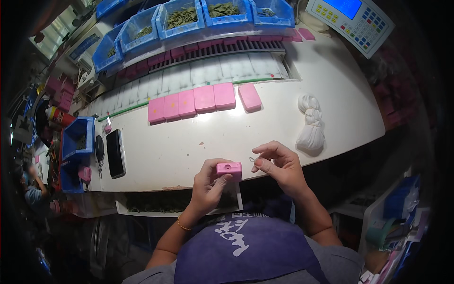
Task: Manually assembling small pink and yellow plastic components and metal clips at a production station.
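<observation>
My left hand (208, 188) grips a pink mould block (229, 167) at the table's near edge, fingers and thumb closed on its sides. The block's end has a small round hollow with a dark hole. Just to the right, my right hand (283, 166) pinches a small pale looped piece (252, 159), apart from the block. Its exact kind is too small to tell. Farther back, several pink blocks (204, 98) stand in a tight row, and a single pink block (249, 97) lies slightly apart at the row's right end.
A knotted white cloth bundle (310, 124) lies at right. A phone (116, 153) rests at left beside blue bins (78, 136). Blue bins (181, 18) holding green pieces line the back, near a keypad device (351, 22). Below the table edge sits an open drawer (179, 211) with green pieces.
</observation>
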A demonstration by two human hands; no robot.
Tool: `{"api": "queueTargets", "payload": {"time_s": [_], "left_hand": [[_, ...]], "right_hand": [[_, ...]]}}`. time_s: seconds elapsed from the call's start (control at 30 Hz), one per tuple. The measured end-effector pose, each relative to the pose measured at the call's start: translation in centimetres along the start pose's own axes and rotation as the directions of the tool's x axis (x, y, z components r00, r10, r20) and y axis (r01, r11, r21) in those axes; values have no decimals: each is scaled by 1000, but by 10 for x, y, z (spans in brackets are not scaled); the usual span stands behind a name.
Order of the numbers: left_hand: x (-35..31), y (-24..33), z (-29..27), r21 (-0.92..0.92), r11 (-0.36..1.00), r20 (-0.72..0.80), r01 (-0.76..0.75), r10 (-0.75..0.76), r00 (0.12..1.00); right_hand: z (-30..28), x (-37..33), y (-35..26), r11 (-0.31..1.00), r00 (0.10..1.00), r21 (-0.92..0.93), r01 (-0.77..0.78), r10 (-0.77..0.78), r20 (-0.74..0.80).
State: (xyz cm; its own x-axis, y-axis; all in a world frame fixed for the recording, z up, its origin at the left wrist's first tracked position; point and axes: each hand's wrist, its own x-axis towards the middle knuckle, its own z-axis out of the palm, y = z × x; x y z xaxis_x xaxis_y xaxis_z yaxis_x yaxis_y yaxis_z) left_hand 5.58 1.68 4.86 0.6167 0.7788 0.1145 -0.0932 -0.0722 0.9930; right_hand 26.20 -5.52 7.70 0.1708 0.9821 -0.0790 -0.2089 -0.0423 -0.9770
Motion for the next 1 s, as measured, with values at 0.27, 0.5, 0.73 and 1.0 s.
{"api": "queueTargets", "payload": {"time_s": [0.27, 0.5, 0.73, 1.0], "left_hand": [[10, 4, 0, -592, 725, 87, 352, -377, 922], [10, 7, 6, -457, 838, -2, 299, -337, 941], [9, 7, 10, -316, 926, -16, 207, -223, 975], [9, 16, 4, -177, 970, -45, 167, -178, 983]], "right_hand": [[1, 8, 3, 960, 1000, 282, -4, 5, -3], [-4, 11, 5, 869, 993, 482, -110, 73, 95], [1, 7, 4, 968, 969, -74, 240, -235, 72], [11, 8, 0, 780, 905, -460, 424, -385, 181]]}}
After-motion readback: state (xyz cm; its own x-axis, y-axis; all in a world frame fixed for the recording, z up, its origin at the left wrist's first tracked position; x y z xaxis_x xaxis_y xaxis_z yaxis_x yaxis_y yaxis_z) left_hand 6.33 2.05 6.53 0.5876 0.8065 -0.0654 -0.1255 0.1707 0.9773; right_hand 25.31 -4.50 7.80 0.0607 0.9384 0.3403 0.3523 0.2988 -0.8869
